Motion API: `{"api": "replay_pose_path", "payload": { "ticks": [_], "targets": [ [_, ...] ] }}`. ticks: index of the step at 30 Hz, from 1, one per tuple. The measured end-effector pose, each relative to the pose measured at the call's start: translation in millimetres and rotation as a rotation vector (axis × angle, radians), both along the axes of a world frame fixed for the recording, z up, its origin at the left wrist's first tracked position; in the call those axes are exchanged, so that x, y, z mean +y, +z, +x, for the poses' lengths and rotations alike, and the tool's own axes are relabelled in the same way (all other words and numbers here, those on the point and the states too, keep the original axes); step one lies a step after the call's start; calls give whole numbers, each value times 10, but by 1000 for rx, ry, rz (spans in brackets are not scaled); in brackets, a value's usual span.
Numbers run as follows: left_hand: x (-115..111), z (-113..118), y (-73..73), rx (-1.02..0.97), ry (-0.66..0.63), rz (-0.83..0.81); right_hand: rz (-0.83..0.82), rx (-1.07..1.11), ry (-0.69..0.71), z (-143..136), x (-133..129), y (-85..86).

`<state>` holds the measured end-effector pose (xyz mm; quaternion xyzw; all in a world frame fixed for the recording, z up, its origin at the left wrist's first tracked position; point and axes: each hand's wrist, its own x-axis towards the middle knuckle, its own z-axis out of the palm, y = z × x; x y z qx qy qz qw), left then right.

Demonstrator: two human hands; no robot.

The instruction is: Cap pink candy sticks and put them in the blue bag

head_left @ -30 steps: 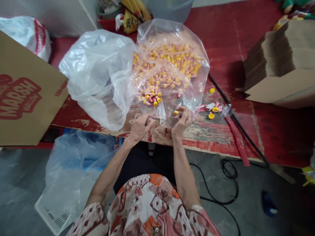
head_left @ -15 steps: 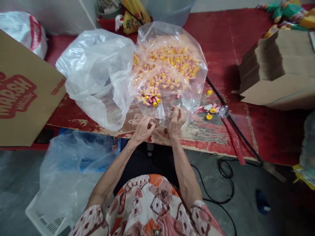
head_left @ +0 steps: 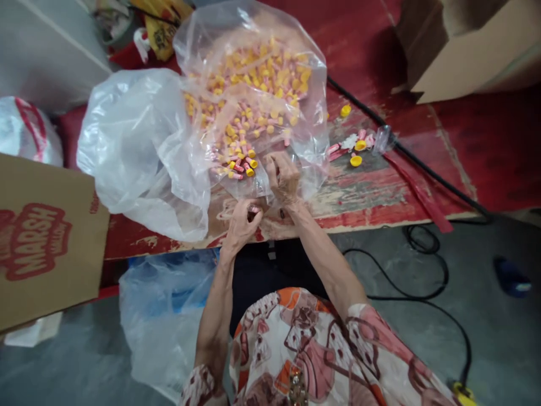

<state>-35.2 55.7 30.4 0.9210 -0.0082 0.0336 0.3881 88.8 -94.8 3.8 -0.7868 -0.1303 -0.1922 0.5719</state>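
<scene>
A clear plastic bag [head_left: 313,67] lies on the table, filled with small pink tubes with yellow caps [head_left: 270,73]. Several of these tubes have spilled toward its mouth, close to my hands. At the table's front edge my left hand [head_left: 242,228] is closed, thumb against fingers; whatever it pinches is too small to name. My right hand [head_left: 284,176] rests at the bag's mouth, just right of the spilled tubes, its fingers curled inward. Between those fingers I cannot make out what is held.
A white, cloudy plastic bag [head_left: 135,152] sits left of the tubes, beside a cardboard box [head_left: 51,237] printed MARSH. To the right lie loose yellow caps [head_left: 355,161], a black rod [head_left: 435,169] and a red strip [head_left: 422,197]. Flattened cardboard [head_left: 477,56] stands at the back right.
My right hand has moved left and turned inward, toward the spilled tubes. My left hand stays closed near the table edge. The camera view has swung and tilted.
</scene>
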Motion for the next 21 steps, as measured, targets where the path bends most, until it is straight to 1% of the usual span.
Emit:
{"api": "replay_pose_path", "payload": {
  "ticks": [3, 6, 9, 13, 16, 18, 21],
  "targets": [
    [28, -25, 63, -12, 52, -34, -37, -12, -102, 195, -148, 5],
    [18, -75, 153, -69, 74, -23, -80, -43, -134, 428, -344, -31],
    [-40, -133, 229, -141, 78, 66, -60, -110, -164, 573, -479, -93],
    [-133, -186, 281, -225, 114, 205, -20, -102, -214, 626, -491, -141],
    [-141, -163, 297, -201, 58, 279, -15, -50, -236, 648, -462, -155],
    [-110, -123, 329, -173, -25, 301, -9, -26, -239, 661, -460, -164],
    [-48, -84, 419, -110, -142, 305, -9, -9, -224, 663, -477, -171]
  ]
}}
